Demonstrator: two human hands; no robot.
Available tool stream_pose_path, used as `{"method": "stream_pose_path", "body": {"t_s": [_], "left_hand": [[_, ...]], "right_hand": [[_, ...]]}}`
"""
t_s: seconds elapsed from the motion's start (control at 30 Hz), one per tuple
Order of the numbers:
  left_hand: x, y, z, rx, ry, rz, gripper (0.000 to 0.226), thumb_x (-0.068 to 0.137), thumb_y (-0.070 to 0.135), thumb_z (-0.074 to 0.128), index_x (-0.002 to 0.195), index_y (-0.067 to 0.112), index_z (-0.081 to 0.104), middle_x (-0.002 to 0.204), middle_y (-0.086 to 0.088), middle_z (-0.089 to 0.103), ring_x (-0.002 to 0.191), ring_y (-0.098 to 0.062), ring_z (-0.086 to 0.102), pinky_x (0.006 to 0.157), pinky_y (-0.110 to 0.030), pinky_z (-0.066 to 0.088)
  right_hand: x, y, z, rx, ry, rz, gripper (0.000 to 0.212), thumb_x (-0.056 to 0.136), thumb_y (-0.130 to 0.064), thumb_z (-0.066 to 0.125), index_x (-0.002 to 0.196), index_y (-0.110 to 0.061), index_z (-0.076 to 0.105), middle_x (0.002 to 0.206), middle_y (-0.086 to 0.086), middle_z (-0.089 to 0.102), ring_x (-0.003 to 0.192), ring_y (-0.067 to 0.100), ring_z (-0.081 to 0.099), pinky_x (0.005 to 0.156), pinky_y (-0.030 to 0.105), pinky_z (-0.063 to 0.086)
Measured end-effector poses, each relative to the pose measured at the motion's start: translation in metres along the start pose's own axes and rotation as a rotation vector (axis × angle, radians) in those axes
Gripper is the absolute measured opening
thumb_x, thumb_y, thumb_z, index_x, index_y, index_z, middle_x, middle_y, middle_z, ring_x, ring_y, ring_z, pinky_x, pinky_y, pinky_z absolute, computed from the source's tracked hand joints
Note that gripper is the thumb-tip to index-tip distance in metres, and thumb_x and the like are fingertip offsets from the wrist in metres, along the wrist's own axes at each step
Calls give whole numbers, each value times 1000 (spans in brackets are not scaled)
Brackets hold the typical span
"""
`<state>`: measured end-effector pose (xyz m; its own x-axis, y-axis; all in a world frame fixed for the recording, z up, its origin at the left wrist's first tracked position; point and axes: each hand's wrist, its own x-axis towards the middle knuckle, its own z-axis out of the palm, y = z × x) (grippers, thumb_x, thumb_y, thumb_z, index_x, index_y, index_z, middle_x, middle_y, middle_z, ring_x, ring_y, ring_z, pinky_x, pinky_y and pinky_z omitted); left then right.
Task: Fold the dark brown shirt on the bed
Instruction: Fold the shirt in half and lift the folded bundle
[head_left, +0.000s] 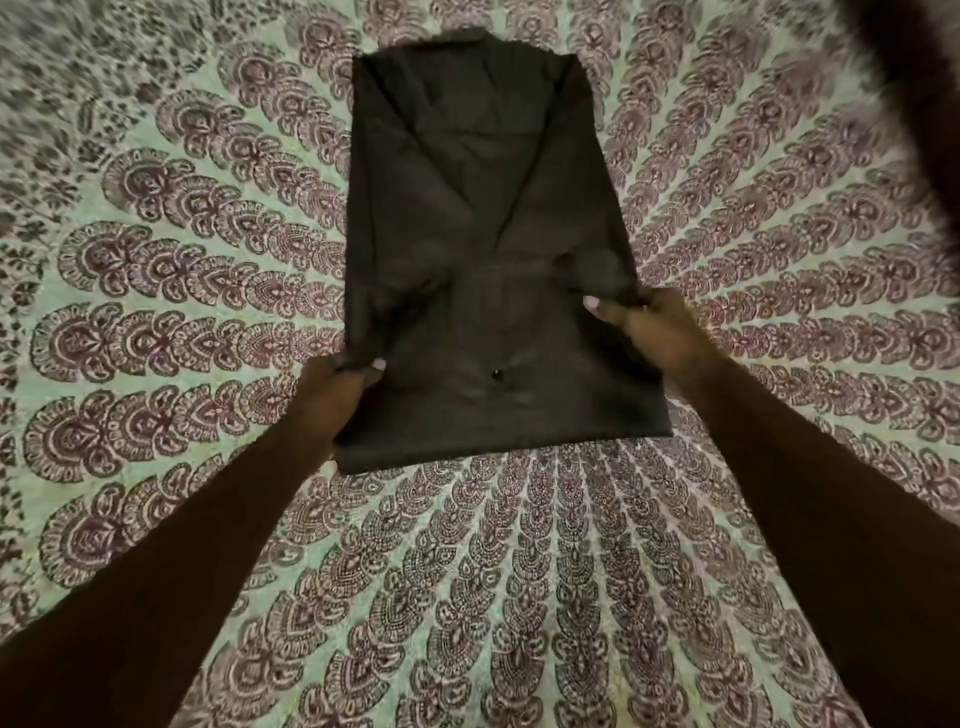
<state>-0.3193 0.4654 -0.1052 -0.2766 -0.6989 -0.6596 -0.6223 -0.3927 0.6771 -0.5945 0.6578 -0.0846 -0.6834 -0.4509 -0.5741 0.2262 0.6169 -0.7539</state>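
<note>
Left hand (340, 379) pinched the left edge of the dark brown shirt (467, 218), thumb on top. Shirt lay flat on the patterned bedspread (156, 260), spanning between both sets of fingers, small button (497, 373) between the hands. Right hand (654, 325) pinched the right edge likewise. Looked light, soft, limp: grip edges, both sides. No writing readable.

Left hand (337, 387) and right hand (662, 327) apart, outstretched; fingers (602, 312) curled on sides of the dark brown shirt (467, 208)
</note>
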Motion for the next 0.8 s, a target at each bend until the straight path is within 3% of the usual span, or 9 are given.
{"method": "stream_pose_path", "body": {"t_s": [0.07, 0.17, 0.27, 0.37, 0.5, 0.6, 0.7, 0.8], "left_hand": [[7, 5, 4, 27, 69, -50, 36, 95, 37, 72, 123, 15, 69, 108, -7, 69, 102, -29, 65, 87, -34, 46], [13, 0, 8, 174, 143, 38, 44, 98, 48, 63, 126, 14, 69, 119, -11, 71, 111, -36, 66, 98, -43, 51], [13, -5, 12, 306, 226, 120, 42, 103, 44, 58, 114, 6, 70, 114, -18, 69, 105, -39, 65, 86, -37, 47], [13, -2, 13, 407, 241, 250, 44, 103, 44, 56, 93, 2, 67, 91, -17, 68, 86, -37, 65, 70, -35, 45], [22, 8, 5, 524, 249, 336, 42, 102, 46, 56, 87, 7, 59, 82, -14, 65, 80, -37, 65, 75, -46, 55], [14, 16, 10, 672, 351, 405, 36, 95, 38, 66, 112, 9, 52, 109, -20, 62, 103, -43, 61, 85, -55, 55], [-6, 21, 21, 833, 471, 635, 52, 90, 35, 70, 128, 8, 47, 132, -25, 49, 120, -44, 49, 97, -57, 44], [-7, 14, 32, 975, 243, 917, 65, 96, 47, 61, 147, 10, 45, 156, -16, 39, 142, -37, 39, 111, -54, 34]], "right_hand": [[14, -1, 4, -45, 56, -3, 34, 81, -31, 89, 108, -15, 78, 100, -3, 78, 91, 16, 74, 82, 28, 58], [20, 0, 3, -192, 176, -74, 32, 88, -24, 83, 116, -9, 77, 101, 2, 74, 101, 25, 72, 94, 37, 57], [22, 1, -1, -271, 221, -128, 23, 94, -22, 77, 110, -7, 75, 97, 3, 70, 95, 24, 67, 82, 25, 48], [27, 2, 1, -312, 292, -151, 16, 94, -24, 76, 100, -10, 70, 98, 8, 71, 95, 27, 68, 79, 27, 47], [33, -1, 12, -376, 396, -163, 21, 97, -25, 72, 106, -6, 67, 103, 16, 73, 105, 35, 68, 79, 31, 44], [23, -7, 22, -538, 505, -209, 34, 97, -27, 68, 123, -6, 60, 122, 20, 67, 119, 40, 60, 91, 42, 48], [-2, -1, 48, -762, 619, -528, 41, 100, -34, 57, 133, -9, 57, 138, 21, 53, 128, 40, 50, 101, 50, 43], [-27, 19, 88, -907, 306, -719, 49, 101, -33, 50, 146, -14, 52, 155, 14, 44, 142, 35, 38, 108, 54, 38]]}}
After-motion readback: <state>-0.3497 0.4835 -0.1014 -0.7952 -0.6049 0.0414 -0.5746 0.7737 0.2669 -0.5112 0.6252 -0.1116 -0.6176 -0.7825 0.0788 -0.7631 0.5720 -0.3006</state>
